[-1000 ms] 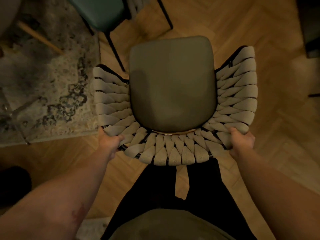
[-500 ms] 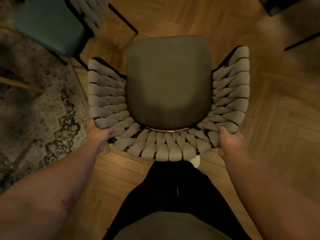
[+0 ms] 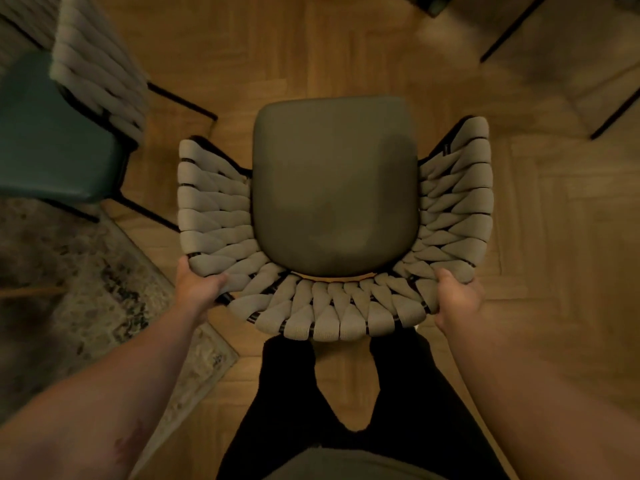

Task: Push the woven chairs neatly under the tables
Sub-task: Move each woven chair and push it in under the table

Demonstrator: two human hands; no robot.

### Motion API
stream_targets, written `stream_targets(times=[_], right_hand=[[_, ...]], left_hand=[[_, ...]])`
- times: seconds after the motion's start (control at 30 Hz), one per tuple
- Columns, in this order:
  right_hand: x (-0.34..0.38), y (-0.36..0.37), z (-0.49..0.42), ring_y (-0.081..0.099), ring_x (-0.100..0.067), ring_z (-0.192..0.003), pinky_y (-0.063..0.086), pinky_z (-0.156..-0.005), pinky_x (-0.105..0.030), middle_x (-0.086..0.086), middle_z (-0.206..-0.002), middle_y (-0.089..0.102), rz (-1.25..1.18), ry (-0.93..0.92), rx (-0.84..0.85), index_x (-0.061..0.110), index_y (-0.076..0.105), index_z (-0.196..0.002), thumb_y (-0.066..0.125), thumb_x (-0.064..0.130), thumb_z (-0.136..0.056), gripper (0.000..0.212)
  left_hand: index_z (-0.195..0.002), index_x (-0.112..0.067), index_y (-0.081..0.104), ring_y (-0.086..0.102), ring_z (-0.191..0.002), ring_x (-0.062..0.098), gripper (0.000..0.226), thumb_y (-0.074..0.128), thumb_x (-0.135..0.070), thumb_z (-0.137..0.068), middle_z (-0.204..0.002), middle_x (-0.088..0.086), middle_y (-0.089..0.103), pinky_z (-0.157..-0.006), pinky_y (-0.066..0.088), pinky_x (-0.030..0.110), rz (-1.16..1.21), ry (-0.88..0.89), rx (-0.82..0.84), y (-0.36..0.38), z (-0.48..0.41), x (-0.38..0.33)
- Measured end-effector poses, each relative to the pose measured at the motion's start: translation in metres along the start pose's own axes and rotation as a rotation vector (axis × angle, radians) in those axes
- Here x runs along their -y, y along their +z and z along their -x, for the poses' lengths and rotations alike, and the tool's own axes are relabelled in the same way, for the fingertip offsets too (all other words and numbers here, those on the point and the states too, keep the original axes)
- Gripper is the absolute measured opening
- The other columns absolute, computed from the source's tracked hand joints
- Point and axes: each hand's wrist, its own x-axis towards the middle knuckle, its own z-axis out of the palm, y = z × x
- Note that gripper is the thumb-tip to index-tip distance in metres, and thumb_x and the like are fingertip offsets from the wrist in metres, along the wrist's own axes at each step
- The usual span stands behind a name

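Woven beige straps wrap the curved back and arms of the chair (image 3: 332,317), which sits at the centre of the view above the herringbone wood floor (image 3: 554,237), its olive seat cushion (image 3: 334,188) facing up. Whether its legs touch the floor cannot be told, as the seat hides them. The person stands directly behind it at 6 o'clock, dark trousers (image 3: 415,393) just beside the backrest.

The left hand (image 3: 197,289) clasps the backrest rim at about 8 o'clock of the chair, thumb laid over the straps and fingers curled under the edge. The right hand (image 3: 457,296) grasps the rim at about 4 o'clock in the same way, thumb on top and fingers tucked beneath.

At 10 o'clock stands a second woven chair (image 3: 100,74) with a teal seat (image 3: 52,140) and thin black legs, well apart from the held one. A mottled grey rug (image 3: 86,289) fills the 8 o'clock side, its corner reaching near the person's left leg. At 1 o'clock, thin black furniture legs (image 3: 512,39) cross the floor, too blurred to tell what they carry.
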Motion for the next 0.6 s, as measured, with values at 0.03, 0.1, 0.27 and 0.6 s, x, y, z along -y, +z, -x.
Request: stream_targets(times=[0.03,0.1,0.27,0.6], right_hand=[[-0.010,0.002,0.007,0.064,-0.026,-0.100,0.056,-0.091,-0.049,-0.006,-0.112,0.065,-0.029,0.015,-0.026,0.018,0.061,-0.127,0.071,0.020,-0.087,0.041],[-0.029,0.009,0.022,0.063,-0.025,-0.100,0.056,-0.091,-0.045,-0.005,-0.112,0.063,-0.075,0.036,-0.075,0.017,0.061,-0.128,0.069,0.017,-0.088,0.041],[-0.069,0.026,0.067,0.061,-0.026,-0.107,0.055,-0.094,-0.048,-0.003,-0.123,0.061,-0.160,0.059,-0.186,0.023,0.055,-0.135,0.075,0.034,-0.083,0.057],[-0.124,0.040,0.154,0.053,-0.029,-0.125,0.047,-0.101,-0.041,-0.013,-0.134,0.057,0.626,-0.759,-0.162,0.008,0.069,-0.114,0.064,0.018,-0.091,0.025]], left_hand=[[-0.125,-0.031,0.045,0.060,-0.110,0.030,0.060,0.079,-0.011,-0.080,-0.124,0.002,0.057,-0.086,0.056,0.057,-0.033,0.035,0.012,-0.006,-0.007,-0.003],[-0.129,-0.032,0.044,0.060,-0.111,0.029,0.066,0.081,-0.015,-0.077,-0.125,0.002,0.058,-0.092,0.054,0.057,-0.098,0.099,0.033,-0.020,-0.028,-0.007],[-0.148,-0.018,0.032,0.054,-0.121,0.027,0.082,0.080,-0.012,-0.082,-0.137,0.006,0.052,-0.104,0.048,0.050,-0.204,0.237,0.087,-0.042,-0.046,-0.029],[-0.126,-0.008,0.060,0.039,-0.136,0.035,0.039,0.064,-0.021,-0.090,-0.143,0.019,0.045,-0.109,0.039,0.050,-0.877,0.976,0.081,-0.026,-0.001,0.002]])
